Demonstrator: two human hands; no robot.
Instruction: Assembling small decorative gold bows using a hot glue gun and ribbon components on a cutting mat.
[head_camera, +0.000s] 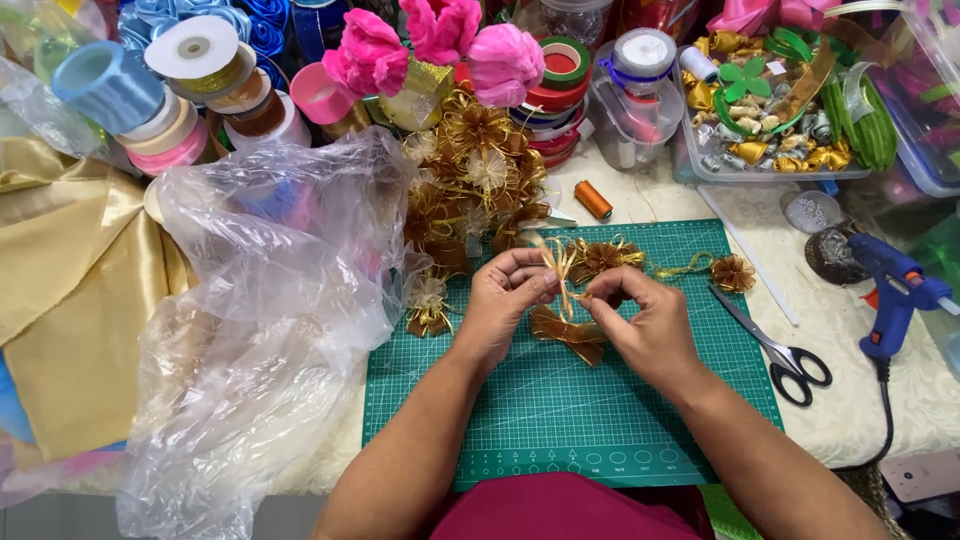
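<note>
**A soft gold bow, pinched in the middle**

Both of your hands are over the green mat (560, 420), close together. Your left hand (503, 305) is closed, with the fingertips pinching the gold bow (566, 333) near its top. Your right hand (645, 325) is closed too, and its thumb and finger grip the thin gold strand at the middle of the bow. The bow hangs between your two hands, just above the mat.

The bow looks very light. It is made of thin, see-through ribbon, so it is soft and floppy. It will bend and squash if you squeeze the loops. The ribbon also looks smooth and shiny, so it may slip out of a loose grip.

The best place to hold it is the tight middle, where the loops meet. Hold there with your fingertips, firm but gentle. Keep your fingers off the puffy loops so they stay round.

More gold bows (470, 180) sit in a pile just past your left hand. One small bow (733, 272) lies on the mat to the right. The scissors (775, 350) lie near your right hand, on the edge of the mat. A blue glue gun (895, 290) rests farther right, well apart from the bow. A big clear plastic bag (270, 300) lies to your left.
</note>
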